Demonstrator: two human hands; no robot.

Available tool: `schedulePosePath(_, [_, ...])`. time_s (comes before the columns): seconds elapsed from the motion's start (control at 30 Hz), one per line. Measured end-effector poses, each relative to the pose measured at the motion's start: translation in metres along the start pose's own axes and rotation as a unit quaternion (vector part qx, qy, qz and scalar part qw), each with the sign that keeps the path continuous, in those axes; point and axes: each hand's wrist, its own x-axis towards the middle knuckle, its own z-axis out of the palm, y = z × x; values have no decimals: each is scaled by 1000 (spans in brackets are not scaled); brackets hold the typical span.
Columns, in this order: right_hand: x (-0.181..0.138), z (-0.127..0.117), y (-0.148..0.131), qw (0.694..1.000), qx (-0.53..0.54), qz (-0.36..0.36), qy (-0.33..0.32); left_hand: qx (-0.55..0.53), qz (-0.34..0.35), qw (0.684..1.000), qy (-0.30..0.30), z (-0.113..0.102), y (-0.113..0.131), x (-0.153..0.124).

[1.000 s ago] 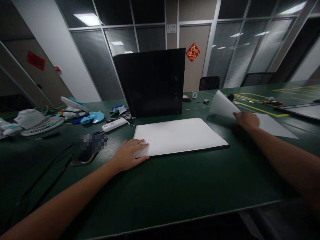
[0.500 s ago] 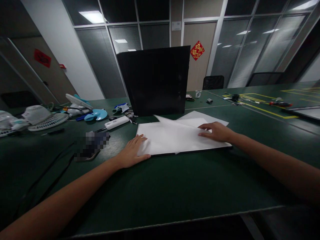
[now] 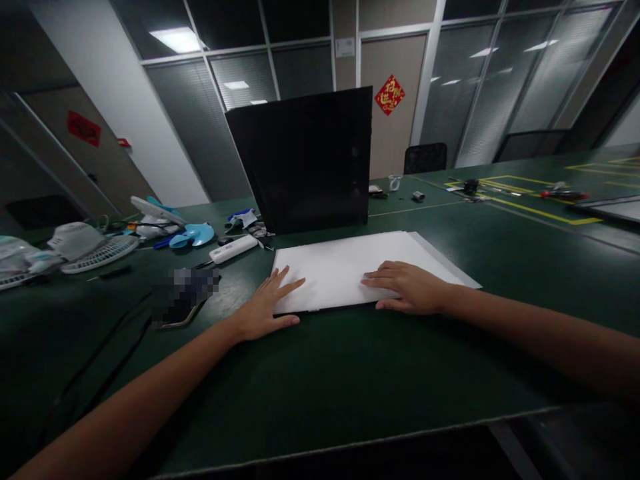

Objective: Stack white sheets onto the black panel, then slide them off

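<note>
White sheets (image 3: 335, 267) lie flat on a thin dark-edged panel, whose black edge shows along the near side. Another white sheet (image 3: 445, 260) sticks out from under them on the right. My left hand (image 3: 267, 303) rests at the left end of the sheets with its fingers spread, the fingertips on the white surface and the thumb over the near edge. On the right half, my right hand (image 3: 407, 287) lies palm down with its fingers stretched out to the left. Behind the sheets a large black panel (image 3: 305, 160) stands upright, tilted slightly.
On the green table (image 3: 310, 393), a phone-like object (image 3: 183, 300), blurred out, lies left of my left hand. Beyond it are a white stick-shaped device (image 3: 233, 249), a light-blue fan blade (image 3: 193, 235) and white fan grilles (image 3: 100, 253). Small tools (image 3: 563, 193) lie at the far right.
The lifted, curling sheet now lies flat. My right hand has moved left and nearer, from pinching at the sheet to lying on it. My left fingers have spread wider.
</note>
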Motion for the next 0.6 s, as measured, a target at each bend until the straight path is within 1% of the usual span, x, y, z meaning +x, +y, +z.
schedulePosePath(0.1, [0, -1, 9, 998, 28, -46, -13, 2, 3, 1000, 6, 1, 0, 2])
schedulePosePath(0.17, [-1, -2, 23, 1000, 11, -24, 1, 4, 3, 1000, 14, 2, -1, 2])
schedulePosePath(0.2, [-2, -2, 32, 1000, -7, 9, 15, 6, 3, 1000, 20, 3, -1, 2])
schedulePosePath(0.27, [-7, -4, 53, 990, -58, 121, 46, 9, 1, 999, 32, 4, -2, 2])
schedulePosePath(0.3, [-11, -5, 64, 976, -86, 193, 53, 10, 0, 999, 36, 5, -3, 2])
schedulePosePath(0.37, [-22, -7, 86, 933, -127, 335, 40, 13, 0, 999, 42, 6, -3, 2])
schedulePosePath(0.4, [-28, -9, 95, 910, -138, 391, 24, 14, 3, 999, 45, 6, -4, 2])
schedulePosePath(0.43, [-33, -10, 103, 891, -143, 431, 7, 15, 7, 999, 49, 6, -4, 2])
schedulePosePath(0.5, [-39, -13, 112, 871, -146, 469, -16, 11, 21, 998, 57, 7, -6, 1])
schedulePosePath(0.6, [-37, -17, 108, 864, -149, 481, -14, -12, 44, 997, 60, 6, -10, -1])
